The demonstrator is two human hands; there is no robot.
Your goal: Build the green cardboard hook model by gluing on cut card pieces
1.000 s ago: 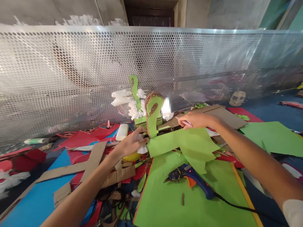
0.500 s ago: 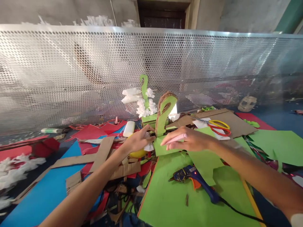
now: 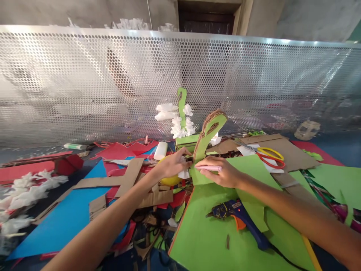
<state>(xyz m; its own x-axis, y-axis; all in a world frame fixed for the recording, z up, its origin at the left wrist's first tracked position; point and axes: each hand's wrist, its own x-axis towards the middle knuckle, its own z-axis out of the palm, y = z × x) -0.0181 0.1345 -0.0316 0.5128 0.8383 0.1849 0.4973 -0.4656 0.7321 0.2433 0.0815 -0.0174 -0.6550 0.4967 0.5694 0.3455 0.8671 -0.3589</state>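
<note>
A long perforated metal screen [image 3: 113, 82] is standing across the back of the work area, and sheets of coloured paper are lying in front of it. A big green paper sheet [image 3: 208, 241] is spreading out under the right arm, with a blue paper sheet [image 3: 64, 226] lying to the left among red scraps and brown cardboard strips [image 3: 124, 180]. A flat cardboard sheet [image 3: 284, 150] is lying at the right rear, carrying scissors [image 3: 267, 155] with yellow and red handles. A blue glue gun [image 3: 239, 220] is lying on the green sheet, just beside the right forearm, its cord trailing toward the near edge.

Near the middle, a green-covered cardboard hook shape [image 3: 210, 133] is standing upright and tilting to the right. The left hand [image 3: 172, 165] is gripping its base from the left, fingers closing on it along with a bit of white tissue [image 3: 184, 174]. The right hand [image 3: 220, 171] is pressing against the base from the right, holding a pale pink stick [image 3: 208, 168] between thumb and fingers. Behind it, a second green hook shape [image 3: 182, 105] trimmed with white tufts is standing upright.
</note>
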